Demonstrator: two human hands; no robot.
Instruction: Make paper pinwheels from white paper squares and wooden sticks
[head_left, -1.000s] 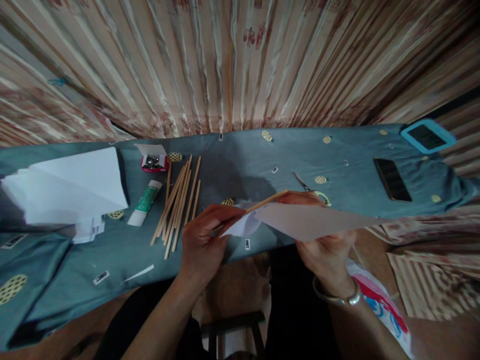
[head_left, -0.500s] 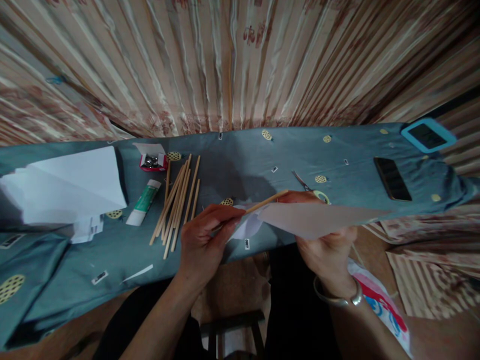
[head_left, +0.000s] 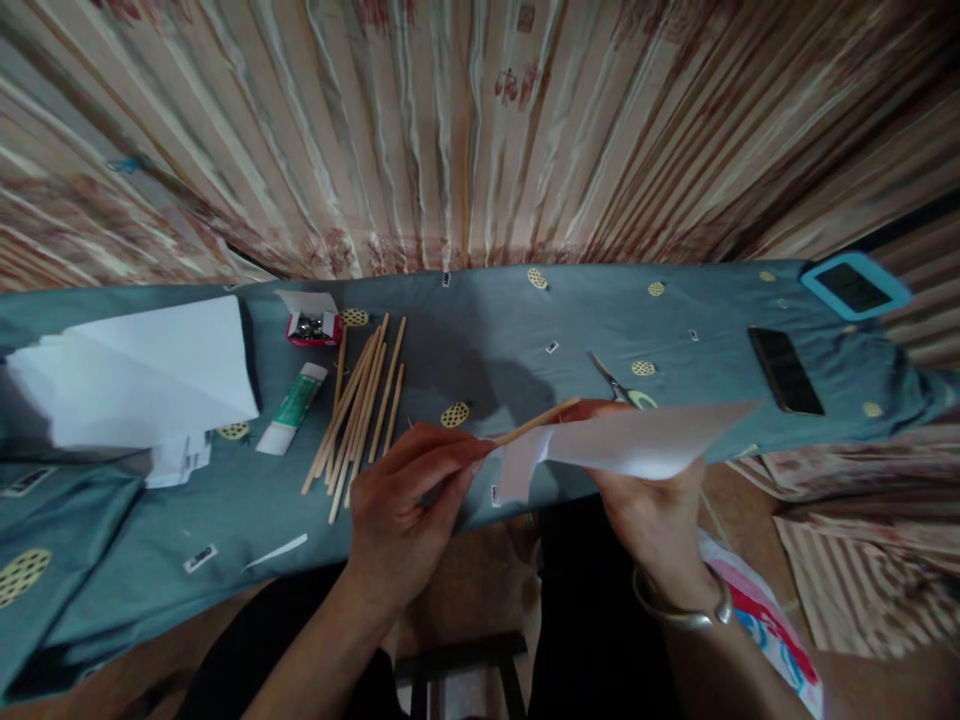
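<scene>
Held over the table's front edge is a thin wooden stick (head_left: pixel 534 420), slanting up to the right, with a white paper sheet (head_left: pixel 645 440) alongside it. My left hand (head_left: pixel 409 505) is closed in a pinch at the stick's near end, where a white paper strip (head_left: pixel 517 468) hangs down. Beneath and behind the sheet, my right hand (head_left: pixel 651 515) supports it and the stick's far end; the paper covers most of its fingers. Scissors (head_left: pixel 621 388) with pale handles lie just beyond that hand.
On the blue tablecloth (head_left: pixel 495 330), several wooden sticks (head_left: pixel 360 410) lie left of centre. Near them are a green-and-white glue tube (head_left: pixel 294 408), a red box of metal pieces (head_left: pixel 313 328) and white paper (head_left: pixel 157 375). A phone (head_left: pixel 786 370) and a blue-framed device (head_left: pixel 856 285) lie right.
The paper sheet has tilted and its right end has shifted left. The strip by my left fingers now hangs flatter and in plainer view. Both hands keep their hold.
</scene>
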